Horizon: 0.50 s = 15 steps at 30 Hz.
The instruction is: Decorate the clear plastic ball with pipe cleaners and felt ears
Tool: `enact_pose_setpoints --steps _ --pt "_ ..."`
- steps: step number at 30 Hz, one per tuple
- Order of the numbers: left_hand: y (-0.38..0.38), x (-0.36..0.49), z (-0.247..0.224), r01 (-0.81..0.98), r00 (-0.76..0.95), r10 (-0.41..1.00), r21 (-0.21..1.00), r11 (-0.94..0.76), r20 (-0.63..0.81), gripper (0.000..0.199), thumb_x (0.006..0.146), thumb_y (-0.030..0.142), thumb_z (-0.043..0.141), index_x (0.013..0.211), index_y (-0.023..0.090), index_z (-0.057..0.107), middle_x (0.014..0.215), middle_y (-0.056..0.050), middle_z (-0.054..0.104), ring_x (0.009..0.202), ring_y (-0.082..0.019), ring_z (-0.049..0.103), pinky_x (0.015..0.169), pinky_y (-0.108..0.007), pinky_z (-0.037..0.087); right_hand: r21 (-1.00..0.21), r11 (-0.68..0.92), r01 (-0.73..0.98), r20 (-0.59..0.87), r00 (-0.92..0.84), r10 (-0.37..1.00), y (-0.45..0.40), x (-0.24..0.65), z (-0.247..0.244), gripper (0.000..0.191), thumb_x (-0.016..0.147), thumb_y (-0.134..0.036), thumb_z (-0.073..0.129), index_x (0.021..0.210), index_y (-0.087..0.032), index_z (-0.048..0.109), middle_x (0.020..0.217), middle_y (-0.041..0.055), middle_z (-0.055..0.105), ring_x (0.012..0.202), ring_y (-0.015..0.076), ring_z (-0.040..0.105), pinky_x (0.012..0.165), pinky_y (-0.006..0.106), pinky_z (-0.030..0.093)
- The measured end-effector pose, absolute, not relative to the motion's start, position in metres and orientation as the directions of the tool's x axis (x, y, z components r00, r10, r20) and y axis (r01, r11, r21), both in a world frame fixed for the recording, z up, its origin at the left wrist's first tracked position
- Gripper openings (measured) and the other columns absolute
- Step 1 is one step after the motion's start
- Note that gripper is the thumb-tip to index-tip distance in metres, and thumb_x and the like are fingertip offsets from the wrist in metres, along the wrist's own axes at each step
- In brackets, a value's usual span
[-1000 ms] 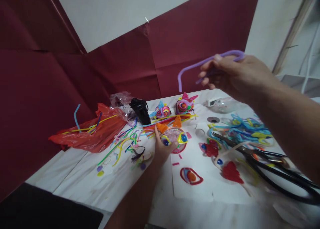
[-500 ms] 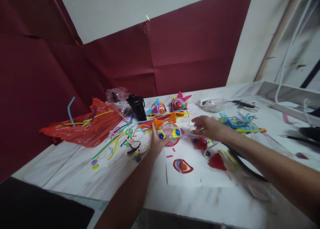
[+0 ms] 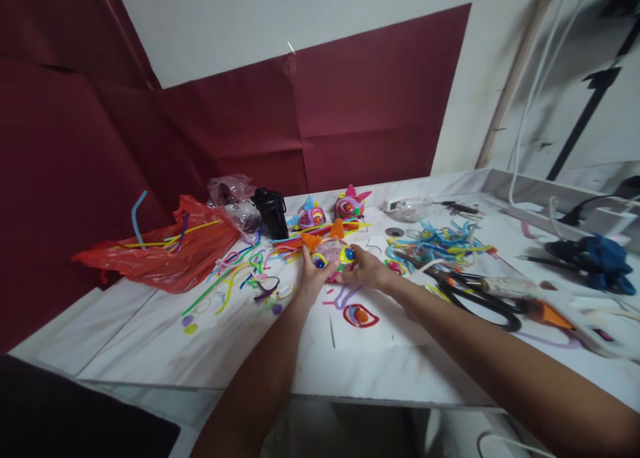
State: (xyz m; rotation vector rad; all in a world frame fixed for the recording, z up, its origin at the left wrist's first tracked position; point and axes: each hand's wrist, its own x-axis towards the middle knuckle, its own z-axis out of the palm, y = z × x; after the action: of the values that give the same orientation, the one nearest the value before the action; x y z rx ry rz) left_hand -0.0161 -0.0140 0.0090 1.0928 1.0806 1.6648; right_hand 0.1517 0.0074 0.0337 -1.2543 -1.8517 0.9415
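A clear, rounded craft piece with an animal face (image 3: 330, 250) has orange fuzzy ears and blue-and-yellow eyes. My left hand (image 3: 313, 279) grips it from the left, thumb across its lower front. Against its right side, the fingers of my right hand (image 3: 369, 270) are closed on it, their tips partly hidden. A purple pipe cleaner (image 3: 345, 299) hangs or lies just below; whether it is attached I cannot tell. On the white paper in front rests a red-rimmed eye shape (image 3: 361, 316) with an orange centre.
Two finished-looking faces, one blue-eared (image 3: 311, 215) and one pink-eared (image 3: 351, 205), stand behind. Left are a black bottle (image 3: 271, 213) and red plastic bag (image 3: 165, 261). Right are loose pipe cleaners (image 3: 445, 239), black-handled scissors (image 3: 493, 317), an orange-tipped tool (image 3: 550, 313) and a power strip (image 3: 603, 328).
My right hand has moved left and down onto the craft piece, from apart at its right. The view has shifted rightward, bringing the scissors and power strip into clear sight.
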Motion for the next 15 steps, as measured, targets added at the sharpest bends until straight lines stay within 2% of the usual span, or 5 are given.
enact_pose_setpoints --steps 5,8,12,15 --pt "-0.020 -0.013 0.020 -0.337 -0.225 0.946 0.892 -0.301 0.234 0.104 0.058 0.018 0.089 0.149 0.027 0.040 0.136 -0.009 0.064 0.136 -0.028 0.052 0.114 -0.041 0.040 -0.918 0.299 0.260 0.229 -0.269 0.936 -0.003 0.152 0.040 0.084 0.059 -0.032 0.087 0.135 -0.019 0.055 0.097 0.0048 0.072 0.086 0.0253 0.069 0.077 0.039 0.058" --pt "-0.027 -0.012 0.033 -0.458 -0.154 0.966 0.851 -0.257 0.209 0.087 0.065 0.028 0.086 0.143 0.027 0.047 0.134 -0.008 0.065 0.136 -0.027 0.052 0.115 -0.042 0.039 -0.935 0.326 0.138 0.283 -0.261 0.923 -0.015 0.157 0.053 0.088 0.059 -0.034 0.087 0.139 -0.020 0.052 0.102 0.0056 0.072 0.087 0.0240 0.069 0.076 0.037 0.059" --pt "-0.035 -0.008 0.048 -0.619 -0.023 0.959 0.749 -0.236 0.283 0.063 0.076 0.045 0.075 0.132 0.022 0.058 0.129 -0.010 0.068 0.134 -0.028 0.053 0.115 -0.045 0.037 -0.966 0.259 -0.006 0.253 -0.232 0.939 -0.035 0.163 0.073 0.091 0.055 -0.034 0.089 0.137 -0.021 0.054 0.111 0.0092 0.072 0.097 0.0289 0.070 0.078 0.039 0.061" --pt "-0.038 -0.006 0.051 -0.648 0.011 0.957 0.731 -0.213 0.289 0.061 0.075 0.043 0.076 0.130 0.021 0.059 0.128 -0.010 0.068 0.132 -0.028 0.054 0.115 -0.045 0.037 -0.974 0.221 -0.050 0.226 -0.162 0.960 -0.047 0.166 0.077 0.095 0.051 -0.036 0.092 0.137 -0.021 0.055 0.126 0.0126 0.068 0.110 0.0329 0.066 0.082 0.041 0.061"
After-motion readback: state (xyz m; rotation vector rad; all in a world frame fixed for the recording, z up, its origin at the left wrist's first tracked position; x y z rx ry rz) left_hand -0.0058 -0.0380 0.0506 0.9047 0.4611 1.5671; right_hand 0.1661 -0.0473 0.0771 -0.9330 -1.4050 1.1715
